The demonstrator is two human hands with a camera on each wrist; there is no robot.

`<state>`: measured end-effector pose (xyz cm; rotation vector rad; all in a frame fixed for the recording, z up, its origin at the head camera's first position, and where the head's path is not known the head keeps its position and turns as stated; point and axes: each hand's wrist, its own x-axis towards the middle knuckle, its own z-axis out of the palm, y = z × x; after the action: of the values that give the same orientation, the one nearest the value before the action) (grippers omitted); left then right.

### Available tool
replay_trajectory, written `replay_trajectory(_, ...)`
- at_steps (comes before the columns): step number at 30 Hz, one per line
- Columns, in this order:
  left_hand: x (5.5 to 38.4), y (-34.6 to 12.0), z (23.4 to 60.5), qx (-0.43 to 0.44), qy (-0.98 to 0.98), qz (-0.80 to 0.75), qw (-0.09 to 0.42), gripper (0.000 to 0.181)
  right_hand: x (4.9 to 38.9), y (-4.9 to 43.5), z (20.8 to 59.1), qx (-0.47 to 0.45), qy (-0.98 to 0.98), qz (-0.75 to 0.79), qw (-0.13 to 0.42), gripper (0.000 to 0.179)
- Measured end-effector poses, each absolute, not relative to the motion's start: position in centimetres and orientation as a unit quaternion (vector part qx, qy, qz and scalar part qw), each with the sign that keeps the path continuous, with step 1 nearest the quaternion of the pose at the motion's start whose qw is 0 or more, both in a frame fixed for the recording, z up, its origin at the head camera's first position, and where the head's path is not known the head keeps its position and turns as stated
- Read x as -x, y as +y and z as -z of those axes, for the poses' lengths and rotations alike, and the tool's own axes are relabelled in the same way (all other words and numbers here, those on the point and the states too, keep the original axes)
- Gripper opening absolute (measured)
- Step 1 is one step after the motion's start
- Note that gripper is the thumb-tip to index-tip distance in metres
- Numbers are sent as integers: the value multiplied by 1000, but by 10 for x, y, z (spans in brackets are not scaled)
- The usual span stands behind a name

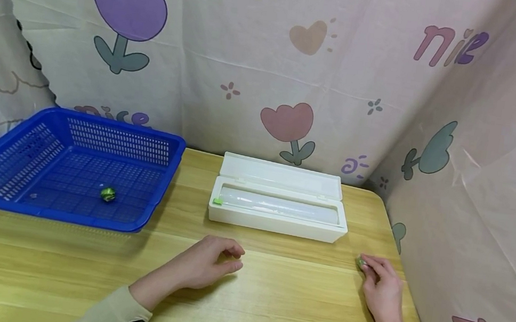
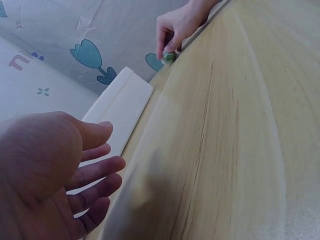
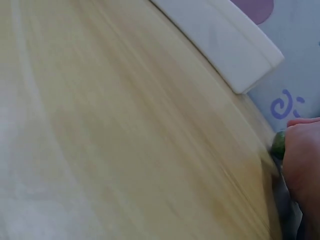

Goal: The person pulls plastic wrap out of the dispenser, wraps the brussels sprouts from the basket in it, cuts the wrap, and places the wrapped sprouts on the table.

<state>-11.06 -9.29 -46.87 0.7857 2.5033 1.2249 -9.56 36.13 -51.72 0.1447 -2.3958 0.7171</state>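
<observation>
My right hand (image 1: 383, 290) pinches a small green ball (image 1: 361, 262) between thumb and fingers near the table's right edge. In the left wrist view the same green ball (image 2: 168, 57) shows below the fingertips, close to the tabletop; whether it touches the wood I cannot tell. My left hand (image 1: 208, 262) hovers over the middle of the table with its fingers loosely bent, holding nothing. Just beyond it stands a white cling film box (image 1: 274, 225), lid up, with a roll of clear film (image 1: 277, 204) inside and a green slider (image 1: 217, 201) at its left end.
A blue plastic basket (image 1: 165, 182) stands at the back left, with one shiny green ball (image 1: 108, 194) on its floor. Printed cloth (image 1: 235, 29) hangs behind and along the right side of the wooden table (image 1: 280, 292).
</observation>
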Motion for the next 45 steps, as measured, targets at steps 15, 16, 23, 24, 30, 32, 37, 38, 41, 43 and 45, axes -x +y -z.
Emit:
replay_trajectory(15, 110, -90, 464, -275, 856, -420, 124, 29, 87, 365, 517, -2, -905, -322, 280, 32)
replay_trajectory(16, 109, -90, 463, -274, 856, -420, 124, 29, 86, 365, 517, 0, -903, -331, 275, 32)
replay_trajectory(23, 109, -93, 463, -272, 857, -419, 125, 30, 83, 366, 515, -1, -904, -349, 245, 33)
replay_trajectory(24, 109, -93, 464, -271, 858, -419, 125, 30, 82, 366, 514, 1, -906, -348, 239, 33)
replay_trajectory(30, 109, -93, 463, -275, 855, -421, 127, 28, 82, 365, 513, 8, -910, -349, 222, 37)
replay_trajectory(32, 109, -94, 462, -273, 856, -420, 128, 29, 82, 365, 513, 5, -908, -352, 225, 38)
replay_trajectory(37, 108, -95, 459, -263, 861, -417, 126, 30, 83, 365, 513, -9, -900, -367, 233, 40)
replay_trajectory(38, 108, -96, 459, -261, 861, -418, 127, 30, 83, 365, 512, -11, -900, -369, 233, 40)
replay_trajectory(41, 108, -97, 457, -258, 860, -422, 125, 30, 84, 366, 510, -15, -900, -370, 231, 42)
replay_trajectory(43, 109, -98, 457, -254, 860, -425, 120, 29, 84, 366, 508, -13, -904, -359, 233, 43)
replay_trajectory(45, 110, -99, 456, -250, 859, -433, 108, 28, 86, 366, 505, -19, -906, -348, 238, 46)
